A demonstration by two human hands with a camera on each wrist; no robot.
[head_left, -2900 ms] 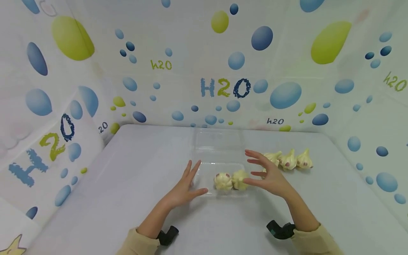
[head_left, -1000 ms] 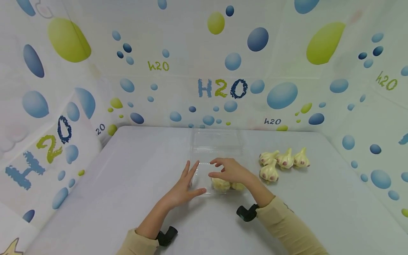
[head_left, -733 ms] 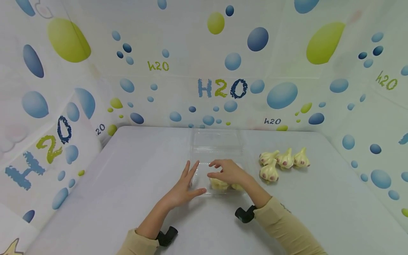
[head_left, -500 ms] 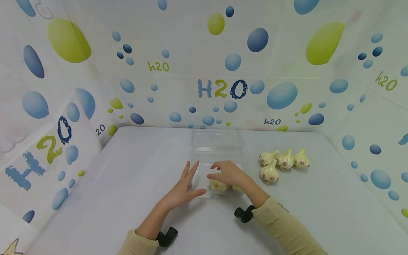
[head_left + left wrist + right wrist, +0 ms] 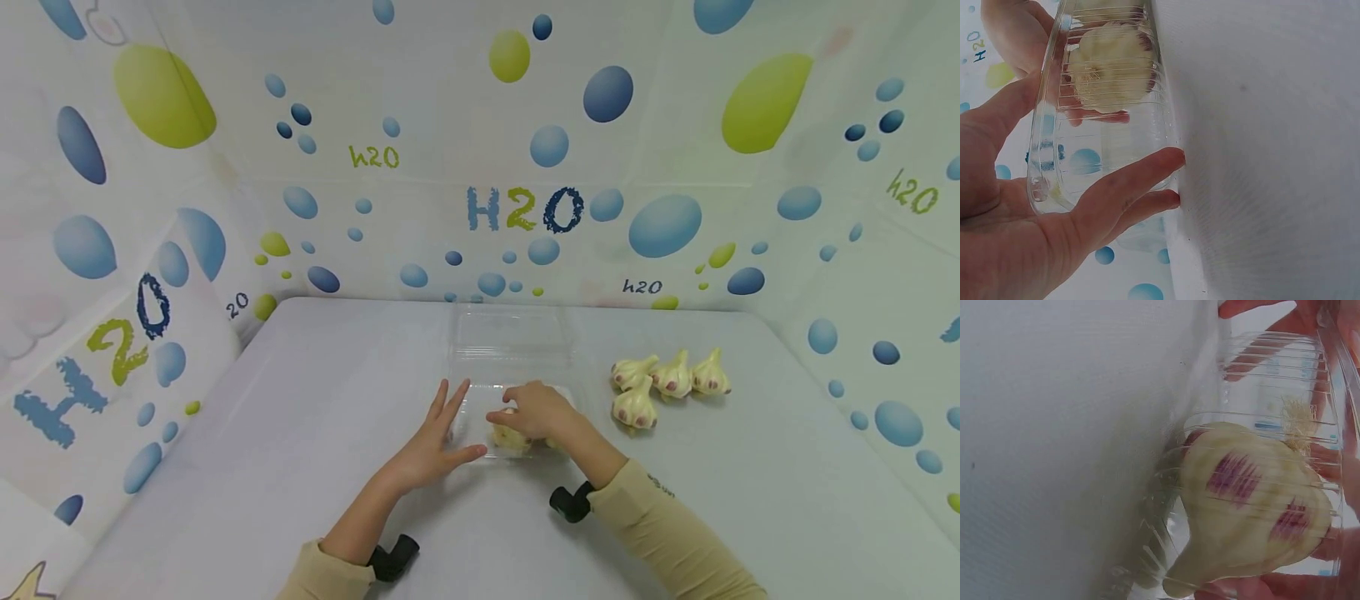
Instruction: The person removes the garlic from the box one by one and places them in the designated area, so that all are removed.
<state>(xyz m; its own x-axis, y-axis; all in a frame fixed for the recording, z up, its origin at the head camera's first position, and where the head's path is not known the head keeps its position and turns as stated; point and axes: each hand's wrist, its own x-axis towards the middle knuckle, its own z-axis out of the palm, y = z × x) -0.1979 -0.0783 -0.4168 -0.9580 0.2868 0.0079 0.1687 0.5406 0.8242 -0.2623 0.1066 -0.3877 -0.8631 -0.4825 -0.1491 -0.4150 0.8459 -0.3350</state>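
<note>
A clear plastic clamshell box (image 5: 474, 400) lies in the middle of the table, its lid (image 5: 510, 329) folded back. My left hand (image 5: 427, 450) steadies the box's left end with straight, spread fingers. Two garlic bulbs are in the box. My right hand (image 5: 536, 410) reaches in from above, its fingers bent around the left garlic bulb (image 5: 512, 439) and its thumb across the top. In the left wrist view this bulb (image 5: 1113, 67) shows through the ribbed wall, with right-hand fingers behind it. The other garlic bulb (image 5: 1254, 494), mostly covered in the head view, shows purple streaks in the right wrist view.
To the right of the box, a group of several garlic bulbs (image 5: 672, 375) sits on the white table (image 5: 322, 392). A printed curtain (image 5: 420, 83) with drops and lettering surrounds the table's back and sides.
My right hand has come from the box's right side to the left bulb, then sunk slightly. That bulb has shifted a little left. The left hand stays at the box.
</note>
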